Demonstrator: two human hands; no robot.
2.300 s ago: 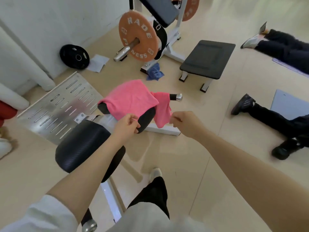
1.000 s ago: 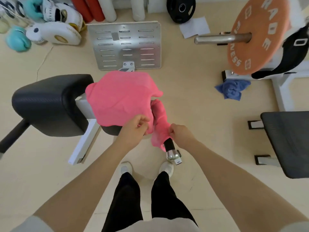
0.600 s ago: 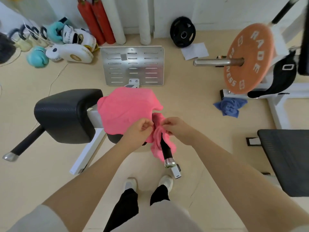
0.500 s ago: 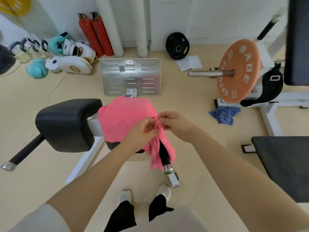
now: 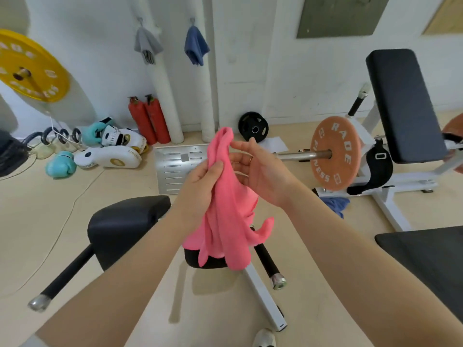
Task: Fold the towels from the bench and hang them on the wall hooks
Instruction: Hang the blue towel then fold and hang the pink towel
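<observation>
A black padded bench (image 5: 125, 222) with a white metal frame is standing on the smooth floor. Above it, a soft pink towel (image 5: 225, 211) is hanging in limp, bunched folds. The left hand (image 5: 200, 186) is gripping the towel's upper part, while the right hand (image 5: 260, 171) is staying spread, its fingertips touching the top.

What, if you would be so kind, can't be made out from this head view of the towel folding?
- Wall hooks: hidden by the grey towel and blue towel hanging from them.
- Blue cloth on the floor: mostly behind the right forearm.
- Right hand: whether its fingers touch the pink towel that the left hand grips.
- Yellow plate: lettering blurred.
</observation>
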